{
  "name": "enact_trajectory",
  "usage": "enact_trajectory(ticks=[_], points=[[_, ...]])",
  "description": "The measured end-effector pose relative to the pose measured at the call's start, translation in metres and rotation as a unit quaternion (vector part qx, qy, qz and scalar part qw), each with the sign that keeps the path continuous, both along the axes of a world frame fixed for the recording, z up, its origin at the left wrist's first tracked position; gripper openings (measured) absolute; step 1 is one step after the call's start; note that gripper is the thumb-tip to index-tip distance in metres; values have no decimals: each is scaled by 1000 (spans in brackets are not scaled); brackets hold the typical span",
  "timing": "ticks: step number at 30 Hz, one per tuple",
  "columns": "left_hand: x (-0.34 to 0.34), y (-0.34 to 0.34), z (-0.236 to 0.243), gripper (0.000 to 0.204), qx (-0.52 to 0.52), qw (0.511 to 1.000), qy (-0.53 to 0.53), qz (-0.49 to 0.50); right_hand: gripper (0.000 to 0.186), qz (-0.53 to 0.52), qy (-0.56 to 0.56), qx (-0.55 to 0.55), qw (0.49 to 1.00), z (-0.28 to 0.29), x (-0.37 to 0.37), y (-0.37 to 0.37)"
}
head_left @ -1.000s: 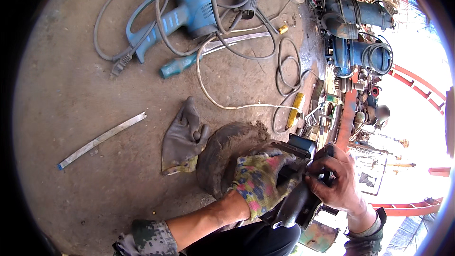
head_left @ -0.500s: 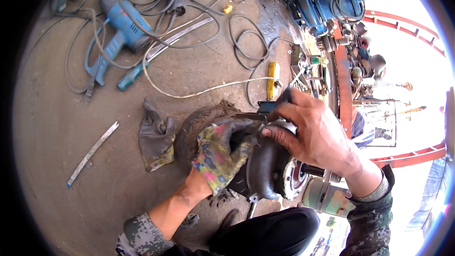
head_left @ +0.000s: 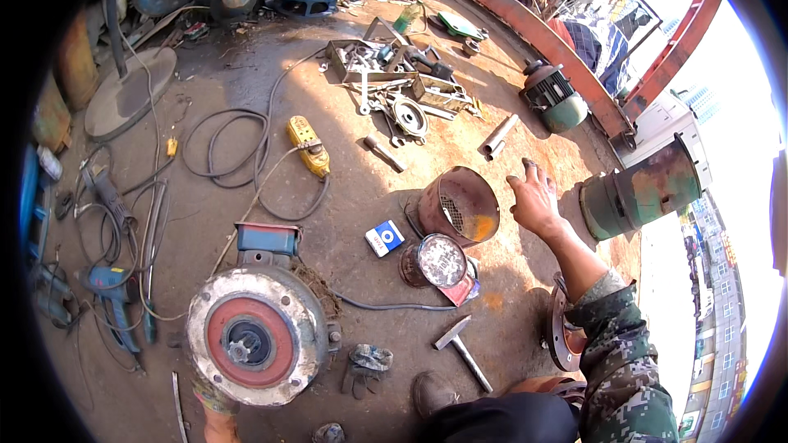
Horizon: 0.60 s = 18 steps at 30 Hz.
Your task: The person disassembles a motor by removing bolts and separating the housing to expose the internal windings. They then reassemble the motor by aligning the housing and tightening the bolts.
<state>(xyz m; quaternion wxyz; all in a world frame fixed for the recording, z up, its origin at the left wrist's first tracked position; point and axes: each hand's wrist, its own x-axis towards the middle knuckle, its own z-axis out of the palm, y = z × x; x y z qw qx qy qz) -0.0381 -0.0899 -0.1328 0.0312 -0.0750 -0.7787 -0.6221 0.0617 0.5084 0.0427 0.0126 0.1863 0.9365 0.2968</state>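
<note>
A motor (head_left: pixel 300 305) with a round whitish flange and a red inner ring stands on the ground at the lower left, its toothed shaft end facing up. Most of my gloved left hand (head_left: pixel 215 400) is hidden beneath the flange's near edge, fingers out of sight. My bare right hand (head_left: pixel 535 198) is stretched forward with its fingers apart and nothing in them. Closest to it is a rusty open cylinder (head_left: pixel 439 207) with mesh inside. Beside that cylinder stand a round lidded can (head_left: pixel 443 261) and a small blue-and-white box (head_left: pixel 384 238).
A hammer (head_left: pixel 464 353) and a dark glove (head_left: pixel 367 367) lie near my shoe. Farther off are a yellow power strip (head_left: pixel 309 148), cables, a tool tray (head_left: pixel 349 66) and a pipe (head_left: pixel 499 136). A green rusty cylinder (head_left: pixel 644 189) lies at right; a blue heat gun (head_left: pixel 113 295) at left.
The view has swung right. My right hand has come off the motor and now reaches out over the ground, fingers spread. My left hand remains by the motor, now mostly hidden.
</note>
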Motion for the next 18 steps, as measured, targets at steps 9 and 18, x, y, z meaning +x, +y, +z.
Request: enact_trajectory(ticks=[9,18], points=[[69,-133,-29,36,-357,933,-40,-24,37,-100,106,-508,849,-160,-21,115],[133,-108,-23,33,-325,927,-142,-123,38,91,-29,-464,881,-197,-52,136]])
